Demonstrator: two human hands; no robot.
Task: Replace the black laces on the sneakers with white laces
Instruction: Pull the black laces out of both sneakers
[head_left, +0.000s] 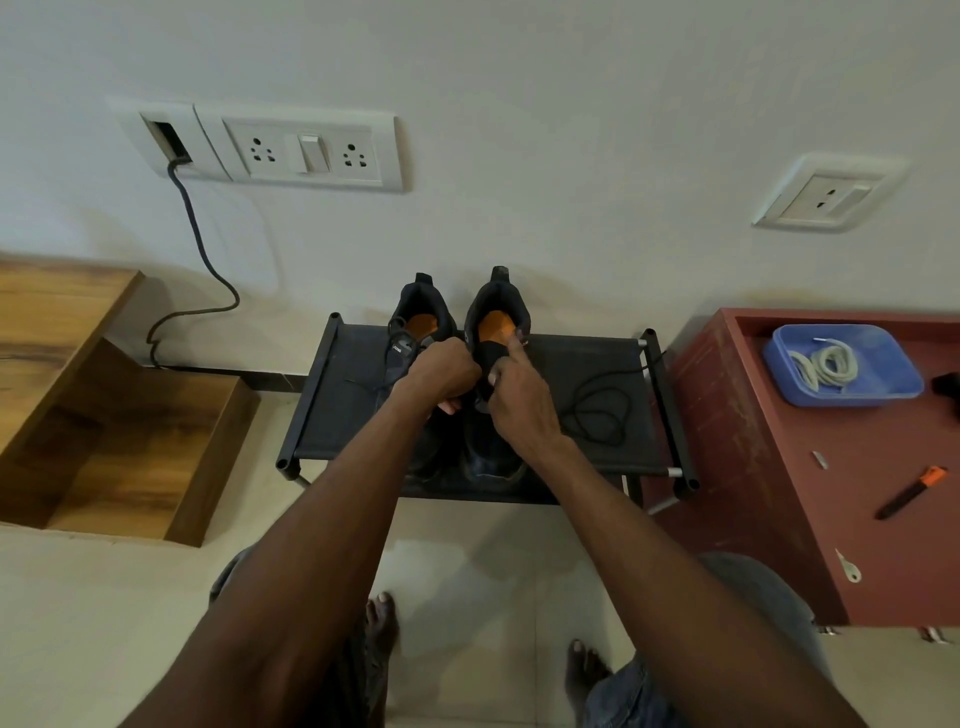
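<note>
We count two black sneakers side by side on a black rack (332, 415): the left sneaker (415, 322) and the right sneaker (496, 312). Both have orange insoles. Their heels point to twelve o'clock, toward the wall (519, 78), and their toes to six, so each long axis runs twelve to six.

One black lace (597, 415) lies loose in a coil on the rack at three o'clock from the sneakers. One bundle of white laces (826, 364) sits in a blue tray (904, 384) on a red cabinet (753, 441), further out at three o'clock.

Our left hand (441, 374) is curled closed over the gap between the two sneakers; we cannot tell what it grips. Our right hand (514, 389) pinches the tongue of the right sneaker, its forefinger straight and pointing to twelve.

On the cabinet we also see one orange-and-black knife (909, 493). Wooden steps (104, 405) stand at nine o'clock. The wall carries two socket plates, and one cable (202, 249) hangs down from the left plate. The floor (78, 623) is pale tile, with two bare feet at six.
</note>
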